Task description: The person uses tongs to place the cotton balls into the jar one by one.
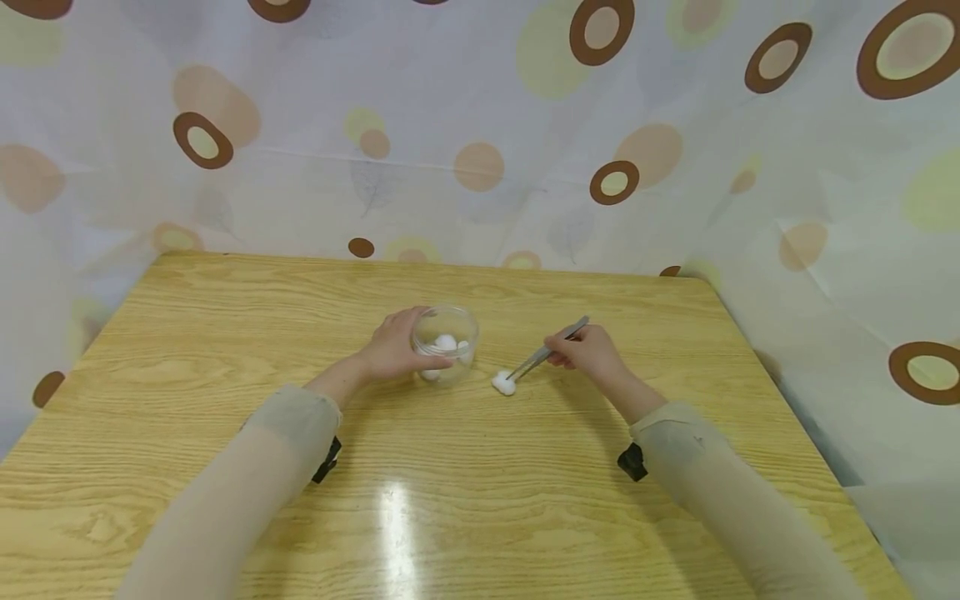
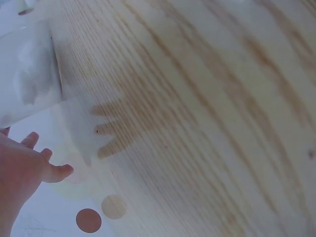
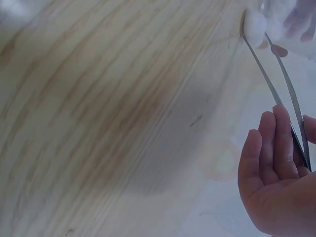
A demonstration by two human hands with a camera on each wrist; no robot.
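Note:
My left hand [image 1: 396, 347] holds a clear round container [image 1: 468, 329] around its left side, thumb across the front. Several white cotton balls [image 1: 446, 342] lie inside, seen through the wall. Between the fingers of my right hand [image 1: 588, 357] is a pair of grey metal tweezers [image 1: 542, 356], slanting down to the left. Their tips reach a loose cotton ball [image 1: 503, 383] on the table, just right of the container. From the right wrist, the tweezers [image 3: 290, 84] look spread, one tip at each side of the cotton ball [image 3: 255, 27].
A wood-grain table [image 1: 480, 500] lies under both hands, with a light glare near its front. Patterned white sheeting [image 1: 420, 125] with brown rings hangs behind and along the sides. Black straps [image 1: 632, 461] show at both wrists.

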